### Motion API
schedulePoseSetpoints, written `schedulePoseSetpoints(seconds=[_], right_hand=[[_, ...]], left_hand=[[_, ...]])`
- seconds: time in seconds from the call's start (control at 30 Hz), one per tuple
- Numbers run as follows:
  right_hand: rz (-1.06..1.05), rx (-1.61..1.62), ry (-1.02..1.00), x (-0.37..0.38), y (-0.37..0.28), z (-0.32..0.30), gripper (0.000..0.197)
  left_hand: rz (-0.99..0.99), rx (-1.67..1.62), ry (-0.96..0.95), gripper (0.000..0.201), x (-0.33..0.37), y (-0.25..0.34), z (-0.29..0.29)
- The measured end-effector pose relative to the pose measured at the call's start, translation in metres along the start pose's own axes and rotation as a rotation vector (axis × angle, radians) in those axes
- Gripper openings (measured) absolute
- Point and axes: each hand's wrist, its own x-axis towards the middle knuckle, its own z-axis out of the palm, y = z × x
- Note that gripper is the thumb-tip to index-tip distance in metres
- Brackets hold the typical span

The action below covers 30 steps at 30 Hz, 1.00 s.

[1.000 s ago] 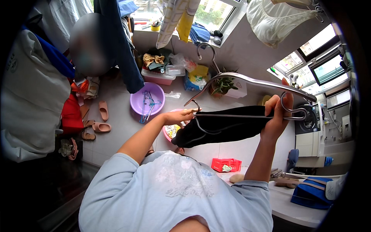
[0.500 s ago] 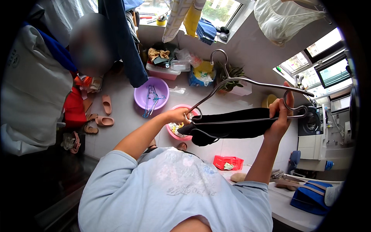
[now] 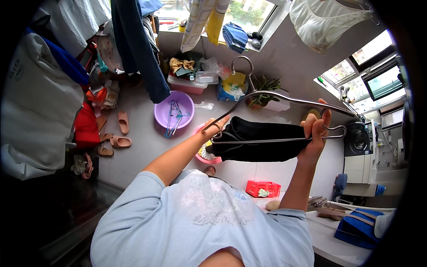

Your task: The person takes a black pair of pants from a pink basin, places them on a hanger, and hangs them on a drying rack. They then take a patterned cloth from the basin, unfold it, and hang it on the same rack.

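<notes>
1. the right hand (image 3: 312,140) is clenched around the right end of a metal hanger (image 3: 267,93), its fingers pinching the lower bar and black cloth together.
2. the left hand (image 3: 216,127) is at the hanger's other end, partly behind the metal; whether its fingers grip anything, i cannot tell.
3. the black garment (image 3: 267,131) lies over the lower bar between both hands, showing on either side of it (its exact kind is hard to make out, folded like that).
4. below the left hand, a pink basin (image 3: 216,160) stands on the tiled floor (image 3: 140,164), partly hidden, with white and yellow cloth inside.
5. just left of it, a purple basin (image 3: 187,103) holds a few thin hangers (image 3: 174,116).
6. nearer the body, to the right, a red basket (image 3: 255,187) has a pale cloth in it.
7. farther out, a potted plant (image 3: 268,84) stands by the wall, pink slippers (image 3: 120,141) lie at left, dark trousers (image 3: 141,53) hang above, and a washing machine (image 3: 357,139) sits at far right.
</notes>
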Motion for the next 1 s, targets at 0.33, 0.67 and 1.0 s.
schedulePoseSetpoints(seconds=[0.33, 0.67, 1.0], right_hand=[[-0.07, -0.057, 0.101, -0.006, -0.002, 0.014, 0.058], [-0.111, -0.135, 0.058, -0.006, 0.013, 0.003, 0.059], [-0.099, -0.156, -0.084, 0.003, 0.017, 0.012, 0.07]], left_hand=[[0.067, 0.087, -0.29, 0.021, -0.015, 0.001, -0.021], [-0.206, -0.665, 0.034, 0.025, -0.069, 0.019, -0.058], [0.284, -0.298, 0.464, 0.024, -0.085, 0.029, -0.078]])
